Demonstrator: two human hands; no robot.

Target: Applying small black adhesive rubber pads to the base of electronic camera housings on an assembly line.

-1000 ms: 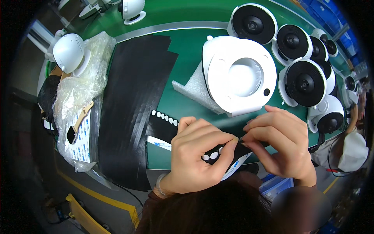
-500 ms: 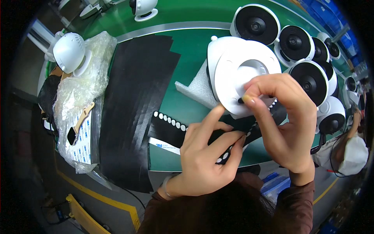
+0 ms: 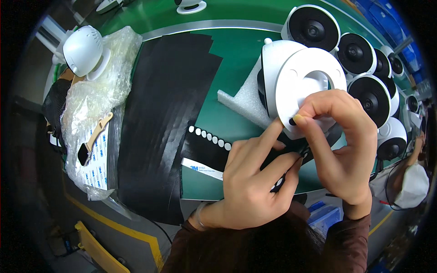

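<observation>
"Green worktop (image 3: 239, 61), entry one. Where?"

"Beneath both my hands."

"Black sheet (image 3: 164, 118)?"

"One, broad, well to the left of my left hand (image 3: 259, 182)."

"White device (image 3: 269, 86)?"

"One, just ahead of my hands, round base (image 3: 291, 88) turned toward me. Pale foam (image 3: 246, 100) at its left side, beyond my left index."

"Hands, condition?"

"Left: thumb and a finger pinched on a black strip (image 3: 205, 152) edged with white dots (image 3: 209, 137); index stretched forward, seemingly touching the base's near rim. Right hand (image 3: 357, 150): thumb and index tips nipping a small black pad (image 3: 292, 122)."

"Pad's location?"

"Last entry: at my right fingertips, by the near rim of the base. Whether it has stuck, I cannot tell; my fingers partly cover it."

"Handling notes?"

"My judgement: grip by the edge only, sparing any sticky side. Brace the rim with the left index. Line up squarely before contact, then press from the middle outward; a crooked pad could lift."
</observation>
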